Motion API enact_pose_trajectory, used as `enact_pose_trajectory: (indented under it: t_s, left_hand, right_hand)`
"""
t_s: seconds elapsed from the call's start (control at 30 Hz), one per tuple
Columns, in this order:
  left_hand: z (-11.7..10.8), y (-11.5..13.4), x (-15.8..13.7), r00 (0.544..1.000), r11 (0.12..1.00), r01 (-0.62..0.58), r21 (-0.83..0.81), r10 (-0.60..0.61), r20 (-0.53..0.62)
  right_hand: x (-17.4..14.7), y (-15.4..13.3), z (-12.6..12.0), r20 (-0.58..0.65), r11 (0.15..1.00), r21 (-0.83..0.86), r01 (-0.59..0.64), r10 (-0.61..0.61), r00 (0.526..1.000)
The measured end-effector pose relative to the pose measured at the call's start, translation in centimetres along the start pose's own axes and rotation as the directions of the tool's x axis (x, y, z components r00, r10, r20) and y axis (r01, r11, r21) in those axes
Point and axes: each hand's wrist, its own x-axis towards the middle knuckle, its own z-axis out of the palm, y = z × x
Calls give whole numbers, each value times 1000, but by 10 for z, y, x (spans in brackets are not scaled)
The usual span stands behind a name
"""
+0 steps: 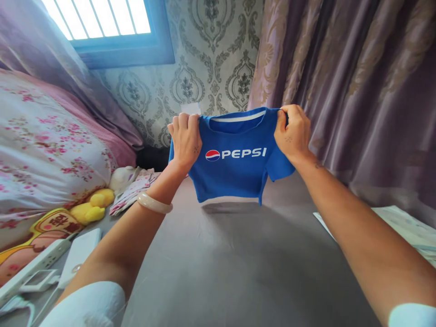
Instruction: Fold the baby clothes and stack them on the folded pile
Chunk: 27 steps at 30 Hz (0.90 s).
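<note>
Hands (pixel 185 138): 2 (one left, one right)
Blue T-shirt (pixel 231 177): 1
Round logo (pixel 212 156): 1
Printed letters (pixel 244 153): 5
Bangle (pixel 155 204): 1
White sleeves (pixel 91 302): 2, partly in view
Power strip (pixel 44 258): 1
Window (pixel 126 52): 1, partly in view

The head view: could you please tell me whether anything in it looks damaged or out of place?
No damage shows on the visible front of the blue Pepsi T-shirt. The white power strip looks somewhat out of place, lying beside plush toys.
</note>
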Motion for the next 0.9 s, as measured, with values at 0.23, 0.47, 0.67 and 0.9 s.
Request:
enact_pose_trajectory:
  t_s: [0.23, 0.47, 0.67, 0.9]
  left_hand:
    - [-30, -1, -13, 998, 995, -65, 80, 63, 27]
    - [-94, 28, -35, 996, 992, -88, 92, 88, 7]
    - [-141, 50, -25, 988, 971, -155, 181, 157, 0]
    - [-77, 5, -47, 963, 956, -148, 255, 81, 256]
  right_hand:
    - [-20, -12, -24, 24, 993, -109, 46, -44, 999]
    - [-30, -36, -78, 136, 993, -91, 81, -69, 988]
    - [-17, -60, -121, 168, 981, -87, 174, -158, 973]
    - [-41, -29, -66, 443, 942, -243, 231, -104, 891]
